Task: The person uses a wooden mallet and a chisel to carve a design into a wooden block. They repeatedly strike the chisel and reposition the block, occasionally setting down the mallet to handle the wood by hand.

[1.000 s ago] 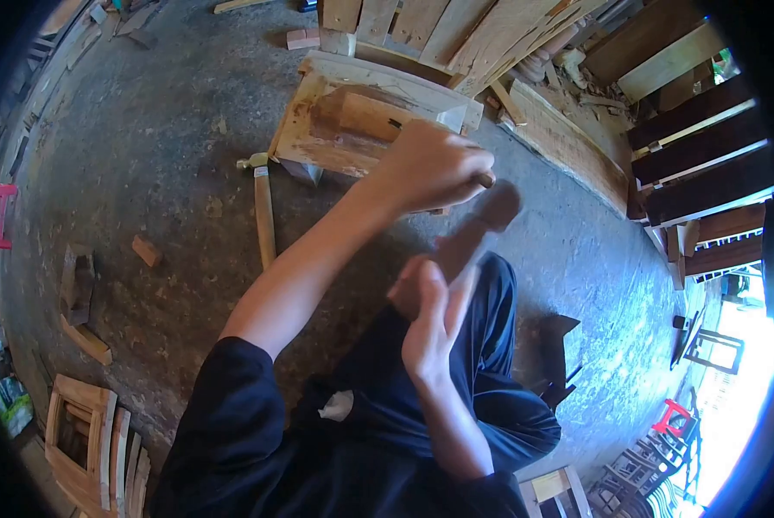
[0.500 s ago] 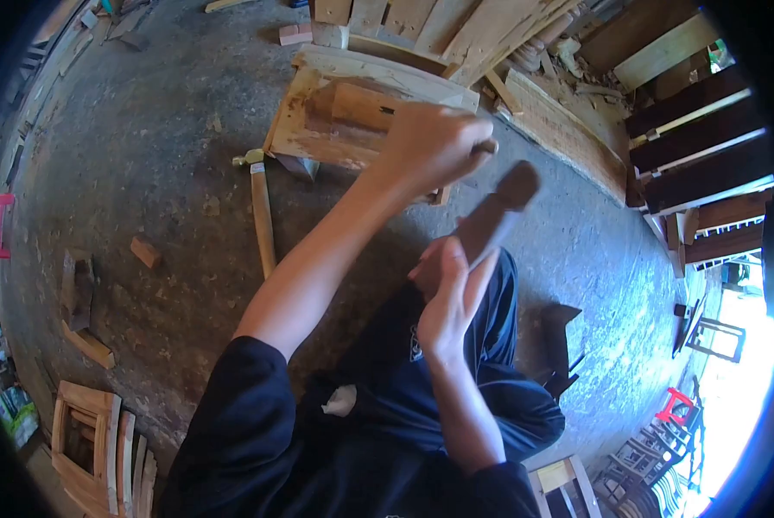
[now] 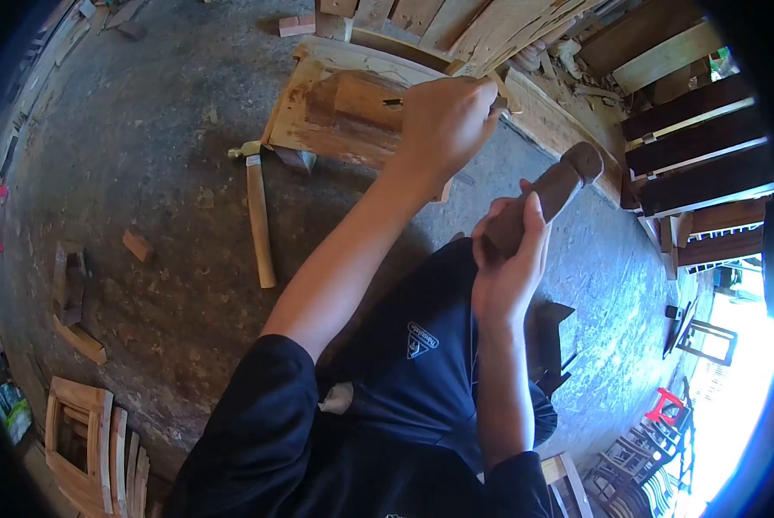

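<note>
My left hand [image 3: 447, 121] is closed in a fist in front of a low wooden bench [image 3: 296, 121]. A short brownish end sticks out at its right side; the rest of what it holds is hidden. My right hand [image 3: 510, 272] is wrapped round a dark brown wooden block [image 3: 538, 203] with a rounded, notched end. The block is tilted up and to the right, off the floor, with a gap between it and my left hand. A flat piece of wood [image 3: 365, 99] lies on the bench top. Left of my left forearm, a hammer [image 3: 257, 216] lies on the floor.
Small wood pieces [image 3: 138, 245] and a dark block [image 3: 70, 281] lie on the left floor. Wooden frames [image 3: 80, 436] stand at lower left. Planks [image 3: 456, 26] are at the top, dark slats [image 3: 698, 147] at right. A dark angular object [image 3: 555, 337] is beside my right forearm.
My right hand has moved up and to the right with the dark block, farther from my lap. My left fist has shifted slightly and its wrist has turned; it stays closed.
</note>
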Action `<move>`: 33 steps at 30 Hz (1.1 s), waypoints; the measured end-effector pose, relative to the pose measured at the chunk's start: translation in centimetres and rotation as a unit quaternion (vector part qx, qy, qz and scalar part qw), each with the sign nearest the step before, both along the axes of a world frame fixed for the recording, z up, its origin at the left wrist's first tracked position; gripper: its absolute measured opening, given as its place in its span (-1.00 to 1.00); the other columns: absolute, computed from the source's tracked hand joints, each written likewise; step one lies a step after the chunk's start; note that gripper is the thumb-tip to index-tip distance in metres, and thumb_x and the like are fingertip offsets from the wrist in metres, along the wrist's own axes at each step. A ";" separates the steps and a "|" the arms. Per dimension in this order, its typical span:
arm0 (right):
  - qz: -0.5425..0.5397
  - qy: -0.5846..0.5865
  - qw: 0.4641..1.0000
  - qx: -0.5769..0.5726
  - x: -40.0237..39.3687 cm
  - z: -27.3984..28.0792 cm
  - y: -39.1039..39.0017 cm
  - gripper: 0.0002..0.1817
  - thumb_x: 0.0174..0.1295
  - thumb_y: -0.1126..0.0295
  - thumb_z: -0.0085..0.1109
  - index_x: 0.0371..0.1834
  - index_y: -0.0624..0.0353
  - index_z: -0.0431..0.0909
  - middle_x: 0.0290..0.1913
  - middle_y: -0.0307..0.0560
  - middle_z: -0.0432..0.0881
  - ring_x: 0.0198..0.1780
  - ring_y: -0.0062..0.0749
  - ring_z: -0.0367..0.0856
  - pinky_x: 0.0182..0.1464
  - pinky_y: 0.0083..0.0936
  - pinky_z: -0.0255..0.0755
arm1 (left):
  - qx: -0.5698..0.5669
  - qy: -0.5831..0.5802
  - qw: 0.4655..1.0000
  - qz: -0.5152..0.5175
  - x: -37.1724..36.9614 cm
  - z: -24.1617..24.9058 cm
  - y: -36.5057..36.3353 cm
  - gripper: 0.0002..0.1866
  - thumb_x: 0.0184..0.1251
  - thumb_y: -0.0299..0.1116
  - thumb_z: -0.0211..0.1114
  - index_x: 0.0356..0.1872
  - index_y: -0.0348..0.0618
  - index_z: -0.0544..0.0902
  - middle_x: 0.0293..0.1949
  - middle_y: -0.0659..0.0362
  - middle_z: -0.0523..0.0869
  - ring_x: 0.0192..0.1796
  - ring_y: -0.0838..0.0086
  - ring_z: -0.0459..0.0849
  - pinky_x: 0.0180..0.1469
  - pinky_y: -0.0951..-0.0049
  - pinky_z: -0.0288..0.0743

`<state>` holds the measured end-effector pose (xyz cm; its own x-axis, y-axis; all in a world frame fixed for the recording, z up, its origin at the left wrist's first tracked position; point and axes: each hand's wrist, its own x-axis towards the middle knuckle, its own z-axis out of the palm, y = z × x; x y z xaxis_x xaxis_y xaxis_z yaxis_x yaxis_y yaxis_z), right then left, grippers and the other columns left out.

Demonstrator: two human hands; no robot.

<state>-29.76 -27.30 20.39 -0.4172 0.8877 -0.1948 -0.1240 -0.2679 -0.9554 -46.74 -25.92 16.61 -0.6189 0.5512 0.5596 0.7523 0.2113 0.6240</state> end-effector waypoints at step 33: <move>0.107 0.020 0.993 0.034 0.3 0.0 5.9 -0.58 0.57 0.04 0.09 0.22 0.13 0.52 -0.39 -0.21 0.62 -0.53 -0.60 0.47 -0.56 -0.66 0.18 | -0.009 0.011 0.999 0.042 -0.1 -0.9 0.7 -0.78 0.28 -0.18 0.45 -0.37 -0.09 0.68 -0.46 0.03 0.74 -0.34 0.04 0.79 -0.32 0.01 0.58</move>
